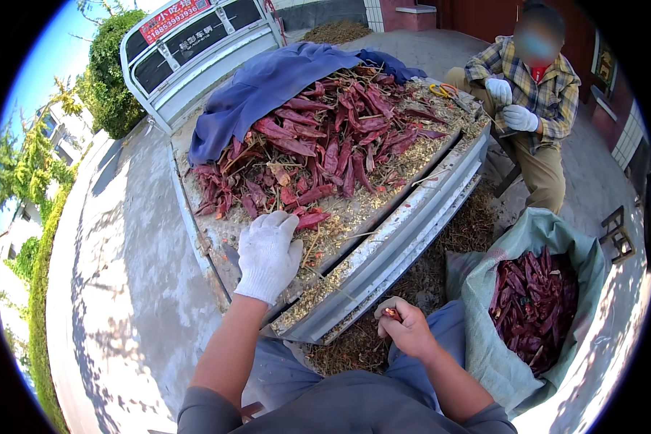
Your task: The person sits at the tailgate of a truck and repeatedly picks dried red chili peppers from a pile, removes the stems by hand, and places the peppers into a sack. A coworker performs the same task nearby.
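A heap of dried red chili peppers lies on the flat bed of a small truck, in front of me. My left hand, in a white knitted glove, reaches to the near edge of the heap. Its fingers are apart, and the fingertips lie beside a loose chili; I see nothing held in it. Bare and closed, my right hand is above my lap. A small red end of a dried chili shows between its thumb and fingers; the rest is hidden in the hand.
A blue cloth covers the heap's far side. Orange-handled scissors lie at the bed's far right. To my right stands an open woven sack filled with chilies. A gloved co-worker sits beyond it. Stem litter covers the ground below.
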Demonstrator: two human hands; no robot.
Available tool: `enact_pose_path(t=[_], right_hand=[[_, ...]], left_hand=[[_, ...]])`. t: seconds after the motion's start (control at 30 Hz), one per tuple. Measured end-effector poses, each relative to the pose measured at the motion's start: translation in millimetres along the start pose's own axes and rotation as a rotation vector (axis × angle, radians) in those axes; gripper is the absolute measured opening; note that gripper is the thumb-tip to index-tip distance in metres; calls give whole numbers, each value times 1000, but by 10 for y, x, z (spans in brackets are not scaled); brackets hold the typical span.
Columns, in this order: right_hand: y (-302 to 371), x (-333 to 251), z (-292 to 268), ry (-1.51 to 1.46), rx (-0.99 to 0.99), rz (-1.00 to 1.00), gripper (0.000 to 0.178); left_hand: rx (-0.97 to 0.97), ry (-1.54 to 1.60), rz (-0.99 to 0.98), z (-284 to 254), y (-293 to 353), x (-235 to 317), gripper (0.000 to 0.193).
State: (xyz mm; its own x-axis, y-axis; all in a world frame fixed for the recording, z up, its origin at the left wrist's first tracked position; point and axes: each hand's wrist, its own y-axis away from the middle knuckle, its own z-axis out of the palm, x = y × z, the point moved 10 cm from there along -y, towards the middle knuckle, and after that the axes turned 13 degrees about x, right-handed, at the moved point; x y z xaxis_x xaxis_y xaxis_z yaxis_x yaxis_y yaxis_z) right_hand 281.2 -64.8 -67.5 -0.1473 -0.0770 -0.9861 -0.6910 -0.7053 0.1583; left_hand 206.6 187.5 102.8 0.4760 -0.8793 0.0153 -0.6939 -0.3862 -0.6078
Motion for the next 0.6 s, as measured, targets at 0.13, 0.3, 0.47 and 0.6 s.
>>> enact_pose_path(t=[0.13, 0.3, 0.47, 0.6], right_hand=[[65, 159, -76, 4, 54, 39, 13], [69, 168, -84, 63, 100, 29, 17], [-237, -120, 192, 56, 115, -5, 36], [-594, -531, 552, -41, 178, -146, 39]], left_hand=[[-107, -131, 113, 439, -168, -109, 16], [181, 84, 102, 161, -102, -257, 18], [12, 167, 30, -153, 65, -68, 19], [-41, 167, 191, -186, 296, 247, 14]])
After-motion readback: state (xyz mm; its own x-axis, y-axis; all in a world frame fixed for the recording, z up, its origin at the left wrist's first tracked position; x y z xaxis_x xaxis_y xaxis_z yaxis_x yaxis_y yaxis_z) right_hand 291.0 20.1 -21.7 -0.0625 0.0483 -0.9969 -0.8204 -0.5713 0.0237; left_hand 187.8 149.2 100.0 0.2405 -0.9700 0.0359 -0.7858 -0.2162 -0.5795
